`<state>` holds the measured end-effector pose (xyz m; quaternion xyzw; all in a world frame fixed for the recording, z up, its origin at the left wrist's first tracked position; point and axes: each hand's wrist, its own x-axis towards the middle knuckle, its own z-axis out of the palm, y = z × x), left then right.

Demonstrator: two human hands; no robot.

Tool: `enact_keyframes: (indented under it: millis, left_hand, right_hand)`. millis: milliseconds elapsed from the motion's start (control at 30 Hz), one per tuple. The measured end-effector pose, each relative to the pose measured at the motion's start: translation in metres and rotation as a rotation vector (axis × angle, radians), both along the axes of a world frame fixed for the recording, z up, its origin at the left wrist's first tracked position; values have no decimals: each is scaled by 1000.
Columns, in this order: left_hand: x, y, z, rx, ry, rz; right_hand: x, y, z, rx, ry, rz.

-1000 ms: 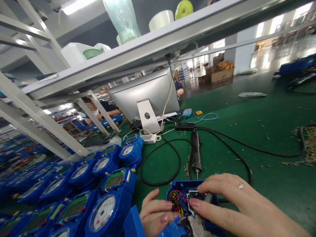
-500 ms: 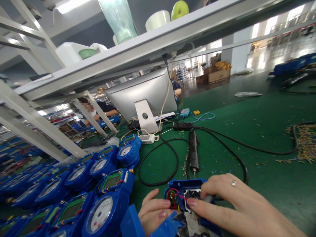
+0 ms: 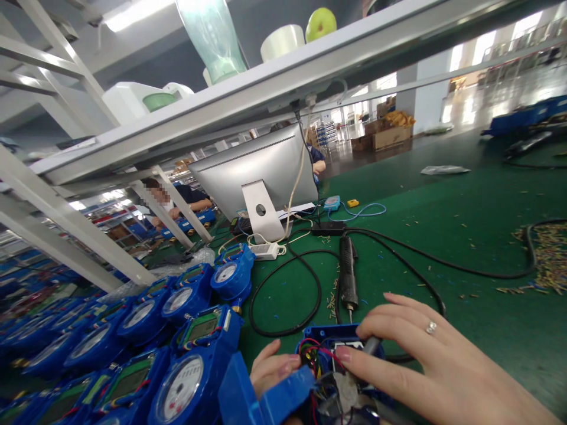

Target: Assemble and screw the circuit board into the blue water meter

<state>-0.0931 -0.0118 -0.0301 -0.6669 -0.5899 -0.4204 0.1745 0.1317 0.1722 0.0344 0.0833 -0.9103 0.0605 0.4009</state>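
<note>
i have the open blue meter housing [image 3: 330, 339] at the near edge of the green worktop [image 3: 443, 236], just beside the rows of finished meters [image 3: 177, 330] on the left. my left hand [image 3: 272, 372] steadies its near-left side, fingers curled against the loose blue cover [image 3: 266, 401]. my right hand [image 3: 411, 354] reaches in, fingertips [image 3: 344, 354] pressing near the red wires [image 3: 312, 348] and pinching what looks like a small grey part, though i can't tell for sure. i'd press gently, keeping wires clear of the rim.
</note>
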Motion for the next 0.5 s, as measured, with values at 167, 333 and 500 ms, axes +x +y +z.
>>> enact_keyframes:
  millis: [167, 333, 500]
  left_hand:
    - [26, 1, -23, 100, -108, 161]
    - [24, -5, -8, 136, -71, 141]
    - [25, -5, 15, 15, 77, 105]
  right_hand:
    - [4, -2, 4, -80, -87, -35]
    - [4, -5, 7, -138, -84, 4]
    - [0, -12, 3, -137, -132, -1]
